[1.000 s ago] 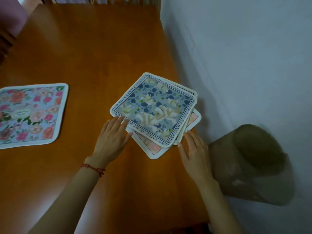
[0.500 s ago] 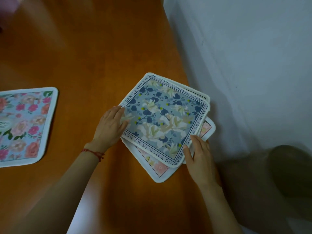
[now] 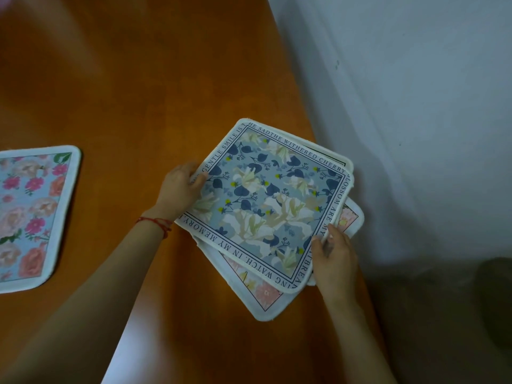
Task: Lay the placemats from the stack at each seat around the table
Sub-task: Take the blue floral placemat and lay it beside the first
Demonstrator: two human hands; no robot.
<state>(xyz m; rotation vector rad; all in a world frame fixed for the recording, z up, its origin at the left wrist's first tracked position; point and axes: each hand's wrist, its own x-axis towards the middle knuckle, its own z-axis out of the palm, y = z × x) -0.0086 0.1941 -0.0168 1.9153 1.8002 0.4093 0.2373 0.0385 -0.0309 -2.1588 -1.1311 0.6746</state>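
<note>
Two bare hands grip the top blue floral placemat with a lettered border point(image 3: 266, 206): the left hand point(image 3: 180, 189) pinches its left edge, the right hand point(image 3: 333, 256) its near right corner. It sits on the skewed stack of placemats point(image 3: 270, 299) (pink flowers below) at the orange wooden table's point(image 3: 138, 92) right edge. Another pink-rose placemat point(image 3: 30, 214) lies far left.

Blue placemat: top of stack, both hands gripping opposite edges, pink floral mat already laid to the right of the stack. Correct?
Not quite. The head view shows the pink floral mat lying to the left of the stack, not the right. The rest holds: the blue placemat is on top, with the left hand and the right hand gripping its opposite edges.
</note>
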